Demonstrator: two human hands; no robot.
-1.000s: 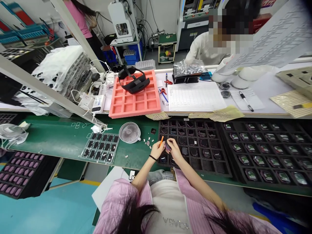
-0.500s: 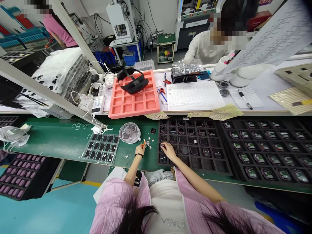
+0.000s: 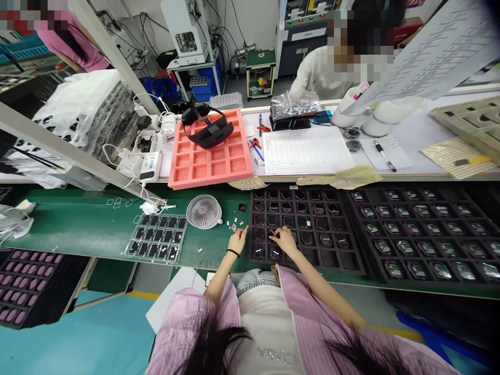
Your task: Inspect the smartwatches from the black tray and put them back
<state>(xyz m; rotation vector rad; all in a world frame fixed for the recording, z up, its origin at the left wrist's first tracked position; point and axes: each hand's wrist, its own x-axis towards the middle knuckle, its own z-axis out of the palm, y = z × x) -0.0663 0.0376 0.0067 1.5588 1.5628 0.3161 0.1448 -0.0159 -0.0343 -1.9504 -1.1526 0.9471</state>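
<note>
My left hand (image 3: 237, 241) is closed on a thin orange stick-like tool (image 3: 247, 229) at the left edge of the black foam tray (image 3: 353, 260). Small white pieces (image 3: 234, 225) lie scattered on the green bench beyond that hand. Over the tray's left part, my right hand (image 3: 286, 241) pinches a dark watch case (image 3: 276, 234), partly hidden by the fingers. Most compartments hold similar squarish dark cases, several with a white mark, such as the case (image 3: 259, 251) in the front left corner. One loose dark case (image 3: 241, 208) rests between fan and tray.
Left of my hands stand a white fan (image 3: 203, 211) and a clear tray of black pieces (image 3: 156, 237). A second foam tray (image 3: 424, 250) adjoins on the right. On the raised shelf are a pink foam tray (image 3: 183, 174), a headset (image 3: 211, 133) and a paper form (image 3: 308, 151). A co-worker (image 3: 316, 67) sits opposite.
My left hand has moved right, from the white pieces to the tray's edge, still with the orange tool. My right hand has shifted right by about one compartment. The view has turned slightly.
</note>
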